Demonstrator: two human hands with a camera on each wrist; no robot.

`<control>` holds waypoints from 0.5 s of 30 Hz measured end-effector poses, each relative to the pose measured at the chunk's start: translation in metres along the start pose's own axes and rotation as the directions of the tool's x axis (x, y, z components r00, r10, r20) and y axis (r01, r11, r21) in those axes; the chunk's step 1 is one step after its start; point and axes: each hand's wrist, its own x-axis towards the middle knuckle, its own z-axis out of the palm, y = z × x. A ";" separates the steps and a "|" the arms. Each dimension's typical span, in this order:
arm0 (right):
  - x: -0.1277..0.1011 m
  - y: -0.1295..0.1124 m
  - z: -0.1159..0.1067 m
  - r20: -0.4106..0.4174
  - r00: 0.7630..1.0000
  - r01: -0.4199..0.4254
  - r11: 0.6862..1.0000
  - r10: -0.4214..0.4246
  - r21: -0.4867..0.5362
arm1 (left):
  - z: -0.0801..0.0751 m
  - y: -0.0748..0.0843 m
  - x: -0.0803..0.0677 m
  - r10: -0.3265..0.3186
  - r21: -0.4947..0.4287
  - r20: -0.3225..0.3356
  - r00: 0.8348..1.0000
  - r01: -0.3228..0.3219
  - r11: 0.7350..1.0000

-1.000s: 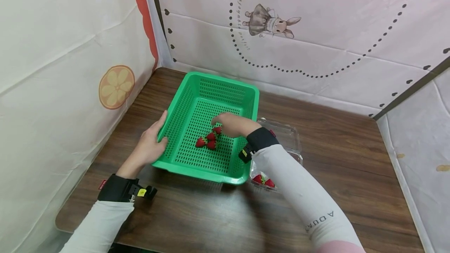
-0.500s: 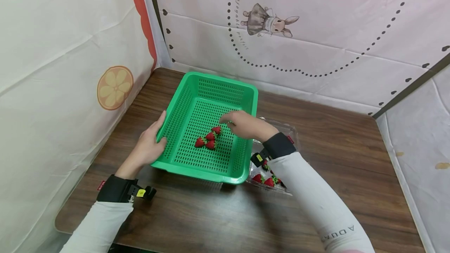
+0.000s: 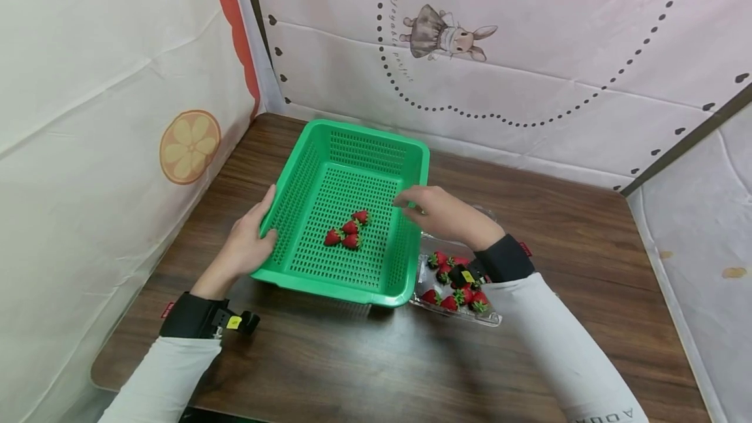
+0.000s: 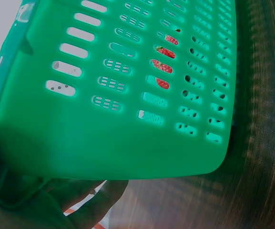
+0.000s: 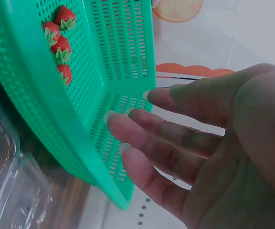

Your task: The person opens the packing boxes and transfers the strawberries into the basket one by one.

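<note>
Four strawberries (image 3: pixel 348 232) lie mid-basket (image 3: pixel 329 149). Left hand (image 3: pixel 243 247) grips basket's left rim. Right hand (image 3: pixel 443 214) hovers over its right rim, fingers relaxed, empty. Clamshell (image 3: pixel 455 282) with berries sits just right of basket.

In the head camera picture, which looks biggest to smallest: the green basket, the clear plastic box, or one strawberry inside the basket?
1. Green basket, plainly the largest.
2. Clear plastic box, partly hidden by the right hand and sleeve, yet clearly smaller.
3. Strawberry in the basket, by far the smallest.
</note>
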 end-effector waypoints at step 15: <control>-0.040 0.012 -0.001 -0.008 0.994 -0.107 0.991 0.108 0.076 | -0.004 0.010 -0.001 -0.046 -0.004 0.014 0.999 0.046 0.999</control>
